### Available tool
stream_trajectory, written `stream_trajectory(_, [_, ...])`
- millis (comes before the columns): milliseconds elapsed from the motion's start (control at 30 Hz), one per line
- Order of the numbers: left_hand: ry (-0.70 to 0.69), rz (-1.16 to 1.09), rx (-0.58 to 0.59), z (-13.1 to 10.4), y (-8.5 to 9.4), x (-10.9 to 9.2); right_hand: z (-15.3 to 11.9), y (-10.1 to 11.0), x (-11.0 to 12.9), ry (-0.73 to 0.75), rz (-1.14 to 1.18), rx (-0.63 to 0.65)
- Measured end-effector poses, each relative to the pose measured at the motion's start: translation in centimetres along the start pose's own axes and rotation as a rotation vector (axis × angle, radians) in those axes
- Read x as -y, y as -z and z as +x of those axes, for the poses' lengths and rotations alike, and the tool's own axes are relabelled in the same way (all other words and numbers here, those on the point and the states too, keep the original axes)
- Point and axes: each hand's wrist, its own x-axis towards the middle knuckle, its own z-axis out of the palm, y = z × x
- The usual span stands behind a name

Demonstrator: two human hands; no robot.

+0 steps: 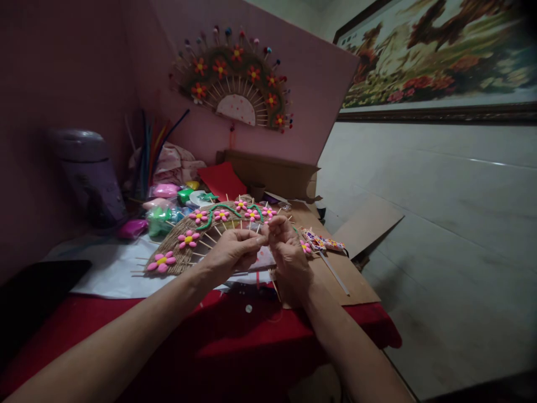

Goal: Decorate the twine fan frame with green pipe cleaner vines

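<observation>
My left hand and my right hand meet above the table, fingertips pinched close together. Whatever lies between the fingers is too small or hidden to name. Just behind them rests a fan-shaped craft of twine wound over thin wooden sticks. Pink clay flowers with yellow centres and a wavy green clay strand decorate its band. My hands and wrists cover part of the fan's right side and its pale centre.
Bagged coloured clay and a purple thermos stand at the left. A cardboard sheet lies at the right, with patterned-handled scissors on it. A finished fan hangs on the pink board behind. Red cloth covers the table's front.
</observation>
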Motion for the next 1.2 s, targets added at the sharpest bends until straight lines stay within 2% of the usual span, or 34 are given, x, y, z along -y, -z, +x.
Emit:
stream_trajectory(467, [-0.021,-0.018,-0.058,0.23,0.02,0.33,-0.01,-0.33,-0.55,0.052,-0.011,0.008])
stream_trajectory(600, [-0.026,-0.012,-0.092,0.35,0.09,0.67,-0.07,-0.38,-0.44,0.017,-0.008,0.013])
stream_trajectory(833, [-0.026,-0.056,0.000,0.20,-0.16,0.37,0.00,-0.14,-0.19,-0.050,0.138,0.014])
stream_trajectory(1200, [-0.035,-0.027,-0.023,0.31,0.22,0.74,-0.10,-0.36,-0.28,-0.079,0.161,-0.016])
